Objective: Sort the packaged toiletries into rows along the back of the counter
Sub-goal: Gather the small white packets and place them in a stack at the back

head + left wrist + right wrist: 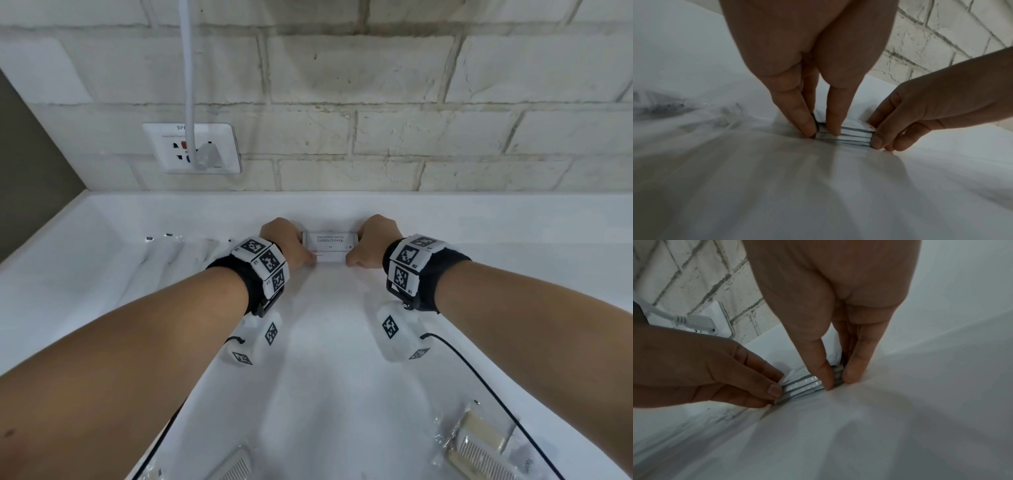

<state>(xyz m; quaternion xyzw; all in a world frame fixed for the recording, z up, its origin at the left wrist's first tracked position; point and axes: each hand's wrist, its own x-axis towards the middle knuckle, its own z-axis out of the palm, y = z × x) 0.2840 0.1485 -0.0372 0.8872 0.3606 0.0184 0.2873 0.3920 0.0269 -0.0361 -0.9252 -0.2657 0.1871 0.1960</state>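
The stack of shampoo packets lies on the white counter, near the back wall. My left hand pinches its left end and my right hand its right end. Wrapped combs lie well apart, nearer to me.

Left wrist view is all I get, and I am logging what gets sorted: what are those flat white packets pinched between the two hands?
Observer: In the head view, the stack of flat white sachets has a top label that reads "Shampoo with conditioner". The left hand and the right hand each pinch one end.
Operator: Anything still lying near the front?
Observer: Yes. Clear-wrapped pale combs lie at the near right of the white counter.
Operator: Where along the back is the stack?
Observer: It is to the right of the white wall socket, which has a cable plugged in.
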